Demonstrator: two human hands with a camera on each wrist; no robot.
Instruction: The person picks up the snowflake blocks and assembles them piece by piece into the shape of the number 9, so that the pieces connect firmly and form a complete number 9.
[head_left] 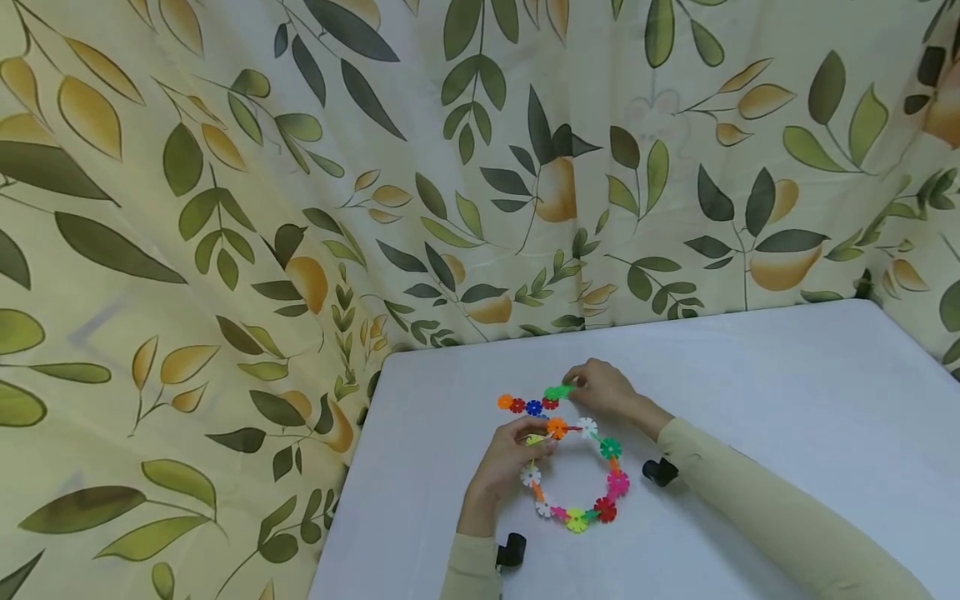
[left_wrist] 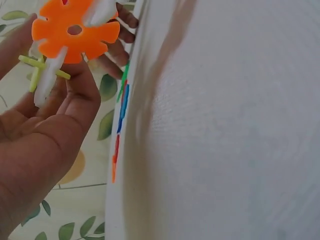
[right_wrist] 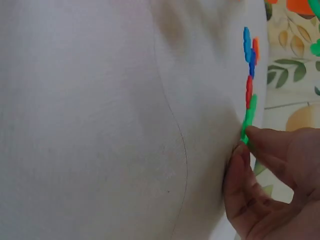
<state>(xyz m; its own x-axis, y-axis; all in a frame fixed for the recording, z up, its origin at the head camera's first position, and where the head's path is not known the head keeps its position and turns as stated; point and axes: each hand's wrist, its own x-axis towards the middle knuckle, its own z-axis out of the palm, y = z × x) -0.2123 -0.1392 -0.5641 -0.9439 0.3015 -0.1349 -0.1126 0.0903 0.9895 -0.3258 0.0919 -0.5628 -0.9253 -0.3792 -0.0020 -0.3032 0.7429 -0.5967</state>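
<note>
Within the grip of the left hand [head_left: 510,457], a flower ring [head_left: 618,483] is partly covered; the right hand [head_left: 606,390] pinches a green flower [head_left: 560,391], its edge hidden.

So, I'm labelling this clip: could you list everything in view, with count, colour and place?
Ring of linked discs: one, multicoloured, held in the left hand
Other discs: at least six; orange, red, blue, green; beyond the ring
Table: one, white, under the hands
Leaf-print cloth: count unclear; cream, green, orange; behind and left of the table
Small devices: two, black, one near each wrist
Sleeves: two, beige, on the forearms
Left hand: one, bare, at the ring
Right hand: one, bare, pinching a green disc
</note>
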